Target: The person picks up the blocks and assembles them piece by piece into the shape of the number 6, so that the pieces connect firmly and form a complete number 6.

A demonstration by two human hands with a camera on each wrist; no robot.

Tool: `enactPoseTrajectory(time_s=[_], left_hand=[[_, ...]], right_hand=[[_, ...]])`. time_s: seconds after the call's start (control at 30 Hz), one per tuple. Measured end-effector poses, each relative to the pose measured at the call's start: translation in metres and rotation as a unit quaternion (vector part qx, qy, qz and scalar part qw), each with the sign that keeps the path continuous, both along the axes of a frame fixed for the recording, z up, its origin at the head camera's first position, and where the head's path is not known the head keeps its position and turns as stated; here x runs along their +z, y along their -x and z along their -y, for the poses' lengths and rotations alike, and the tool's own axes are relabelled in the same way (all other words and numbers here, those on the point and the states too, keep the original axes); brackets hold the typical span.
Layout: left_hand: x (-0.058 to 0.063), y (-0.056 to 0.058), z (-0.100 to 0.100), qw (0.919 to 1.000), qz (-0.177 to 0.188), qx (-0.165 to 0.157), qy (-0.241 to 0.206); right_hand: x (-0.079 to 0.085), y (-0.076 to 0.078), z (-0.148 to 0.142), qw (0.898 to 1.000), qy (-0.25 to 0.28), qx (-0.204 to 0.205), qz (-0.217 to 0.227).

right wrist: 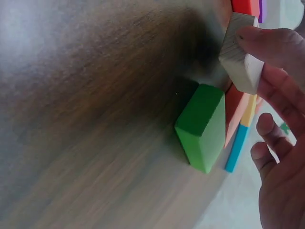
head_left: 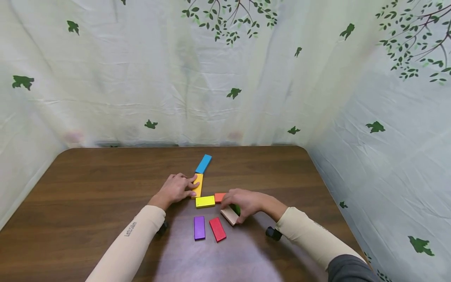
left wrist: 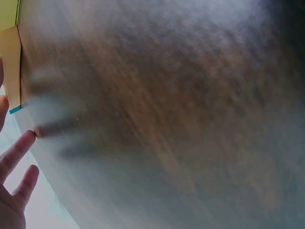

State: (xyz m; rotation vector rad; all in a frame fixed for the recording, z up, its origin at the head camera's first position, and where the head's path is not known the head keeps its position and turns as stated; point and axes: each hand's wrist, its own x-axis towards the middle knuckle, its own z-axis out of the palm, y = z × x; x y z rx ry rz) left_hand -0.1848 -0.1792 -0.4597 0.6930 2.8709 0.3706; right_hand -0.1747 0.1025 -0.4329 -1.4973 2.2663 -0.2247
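Note:
My right hand (head_left: 243, 201) pinches a plain wooden block (head_left: 230, 215) between thumb and fingers, tilted over the table in the right wrist view. Partly hidden by that hand in the head view is a green block (right wrist: 202, 124), which rests on the table beside an orange-red block (head_left: 219, 197). My left hand (head_left: 177, 188) lies with its fingertips on an amber block (head_left: 198, 185), fingers mostly straight. A blue block (head_left: 203, 163) meets the amber block's far end. At its near end is a bright yellow block (head_left: 205, 202), followed by the orange-red one.
Nearer to me, a purple block (head_left: 199, 228) and a red block (head_left: 217, 229) lie apart from the row on the brown wooden table (head_left: 112, 176). White curtains (head_left: 158, 78) with green leaf prints hang behind the table and along its sides.

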Motion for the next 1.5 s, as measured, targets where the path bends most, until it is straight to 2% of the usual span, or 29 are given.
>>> enactPoseTrajectory(time_s=[0.23, 0.53, 0.77, 0.93, 1.17, 1.5], left_hand=[[0.000, -0.001, -0.001, 0.9999, -0.006, -0.008, -0.008], [0.000, -0.001, -0.002, 1.0000, -0.006, 0.000, -0.006], [-0.003, 0.000, -0.002, 1.0000, -0.002, 0.003, -0.002], [-0.002, -0.001, 0.000, 1.0000, -0.008, 0.001, -0.004], [-0.002, 0.000, 0.000, 1.0000, -0.004, 0.004, -0.005], [-0.001, 0.000, -0.001, 0.9999, 0.003, 0.011, -0.004]], right_hand=[[-0.004, 0.000, 0.007, 0.999, -0.028, 0.006, 0.014], [-0.006, -0.002, 0.007, 1.000, -0.027, 0.014, 0.008], [-0.008, -0.007, -0.001, 0.999, 0.008, -0.043, 0.017], [-0.010, -0.011, 0.000, 0.998, 0.015, -0.065, -0.008], [-0.012, -0.013, 0.006, 0.997, 0.005, -0.066, -0.030], [-0.012, -0.008, 0.009, 0.998, -0.002, -0.062, -0.008]])
